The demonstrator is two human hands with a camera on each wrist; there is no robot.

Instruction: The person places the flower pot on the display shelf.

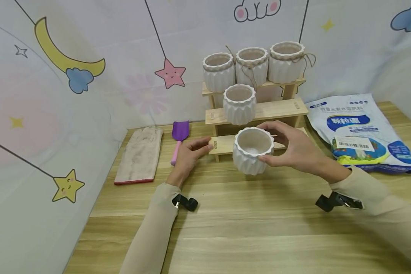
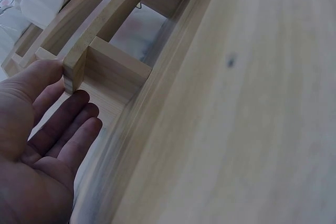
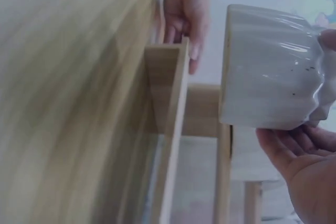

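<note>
My right hand [image 1: 296,148] grips a white fluted pot [image 1: 248,163] by its right side, thumb in front and fingers behind. In the head view it appears in front of the lowest step of a wooden stand [image 1: 223,144]; the right wrist view shows the pot [image 3: 268,72] upright, above the level of that step. At the step's left end, my left hand [image 1: 191,154] holds the board's end with thumb and fingertips. In the left wrist view the other fingers of the left hand [image 2: 47,140] extend below the board. Another white pot [image 1: 239,110] stands on the middle step.
Three white pots with twine, among them a left one [image 1: 219,80], line the top step. To the right lies a fertilizer bag [image 1: 359,133]. Left of the stand are a purple shovel [image 1: 180,131] and a pair of work gloves [image 1: 140,156] on the wooden table [image 1: 246,228].
</note>
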